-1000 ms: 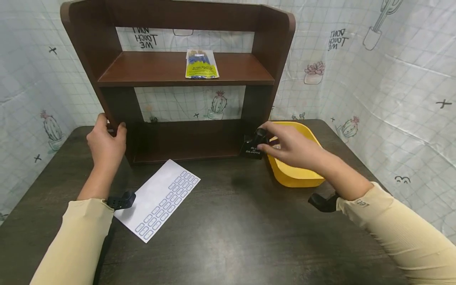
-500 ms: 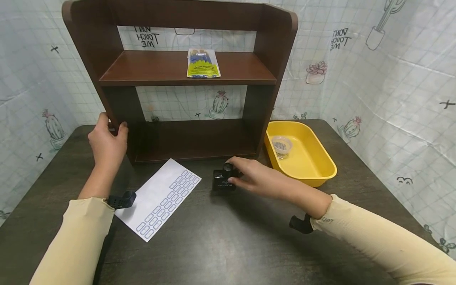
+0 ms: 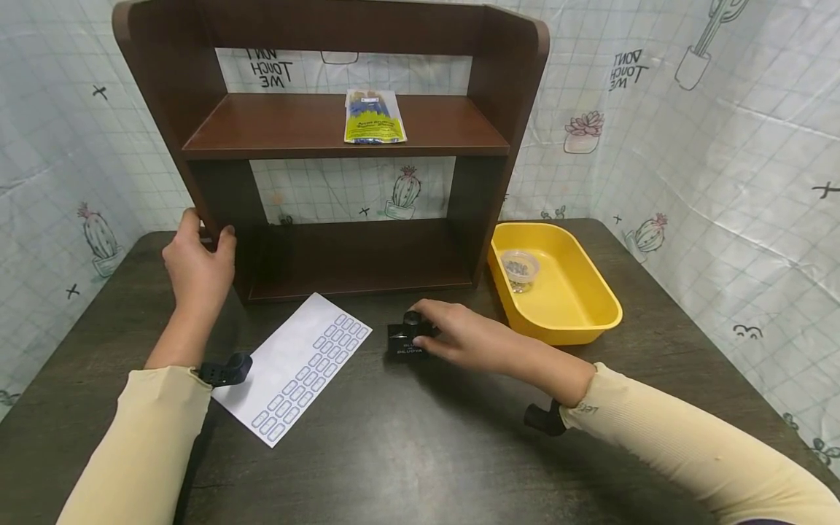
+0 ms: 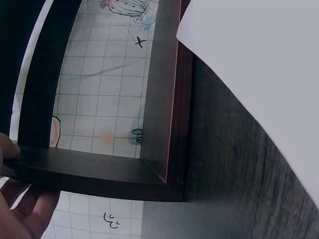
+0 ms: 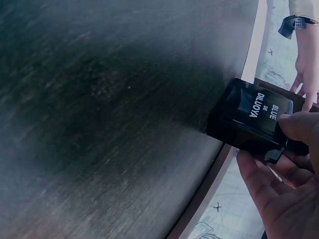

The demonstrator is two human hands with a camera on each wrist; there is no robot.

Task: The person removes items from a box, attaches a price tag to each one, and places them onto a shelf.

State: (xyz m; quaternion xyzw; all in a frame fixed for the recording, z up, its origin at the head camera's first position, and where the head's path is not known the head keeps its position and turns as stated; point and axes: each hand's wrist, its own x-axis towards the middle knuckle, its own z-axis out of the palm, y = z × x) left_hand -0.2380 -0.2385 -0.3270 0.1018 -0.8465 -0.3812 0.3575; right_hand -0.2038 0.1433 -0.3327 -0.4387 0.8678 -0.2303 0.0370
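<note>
My left hand (image 3: 200, 262) grips the left side panel of a dark brown shelf unit (image 3: 344, 154), thumb inside and fingers outside, as the left wrist view also shows. With my right hand (image 3: 466, 335) I pinch a black perfume bottle (image 3: 405, 341) near its round cap. White lettering "BLUE DE DILUOYA" shows on the bottle (image 5: 254, 107) in the right wrist view. The bottle is upright at the table surface, in front of the shelf; whether its base touches the table is hard to tell. A white label sheet (image 3: 275, 372) lies between my hands.
A yellow tray (image 3: 584, 313) stands right of the shelf, with a small clear cup (image 3: 520, 270) of small grey pieces inside. On the middle shelf lies a yellow and blue packet (image 3: 374, 120). Patterned white sheeting (image 3: 722, 182) encloses the table's back and sides.
My right hand has carried the perfume bottle from the shelf's lower right corner, left and toward me, onto or just over the table. My left hand has kept its grip on the shelf.
</note>
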